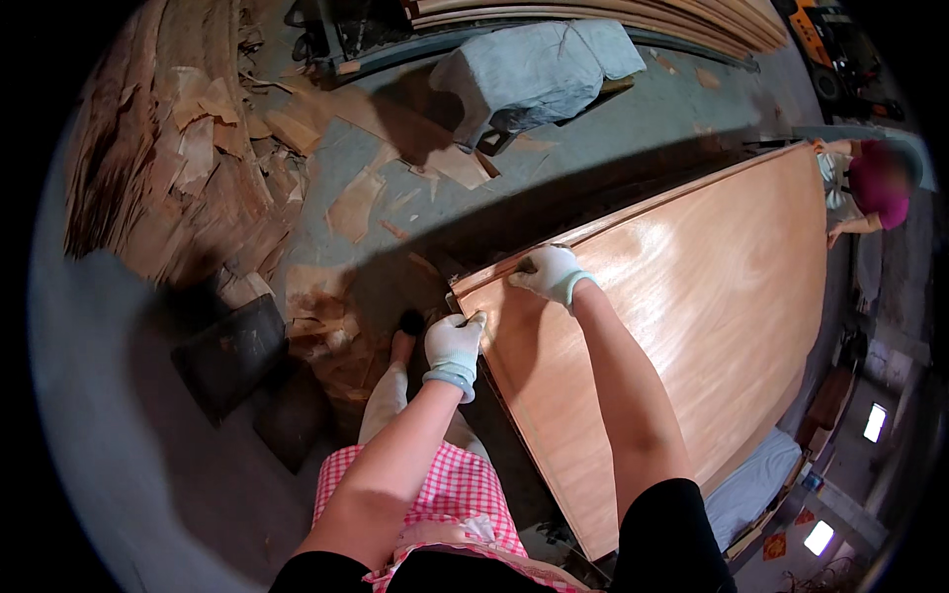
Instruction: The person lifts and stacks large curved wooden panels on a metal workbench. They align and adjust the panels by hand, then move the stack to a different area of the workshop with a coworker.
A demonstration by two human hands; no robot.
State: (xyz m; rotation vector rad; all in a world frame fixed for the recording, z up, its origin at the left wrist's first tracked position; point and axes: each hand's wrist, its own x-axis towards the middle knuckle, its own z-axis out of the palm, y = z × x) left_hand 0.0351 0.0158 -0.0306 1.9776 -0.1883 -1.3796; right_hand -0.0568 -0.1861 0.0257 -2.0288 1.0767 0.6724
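A large reddish-brown veneer sheet (692,306) lies flat on a stack of panels in front of me. My left hand (454,344), in a pale glove, grips the sheet's near left edge close to the corner. My right hand (549,272), also gloved, presses on the sheet's edge a little further along the same end. Another person (870,188) in a magenta top stands at the far end of the sheet with a hand on it.
Piles of torn veneer scraps (188,168) cover the floor to the left. A grey sack-covered bundle (534,69) and stacked long boards (613,20) lie at the back. A dark flat board (232,356) rests on the floor near my feet.
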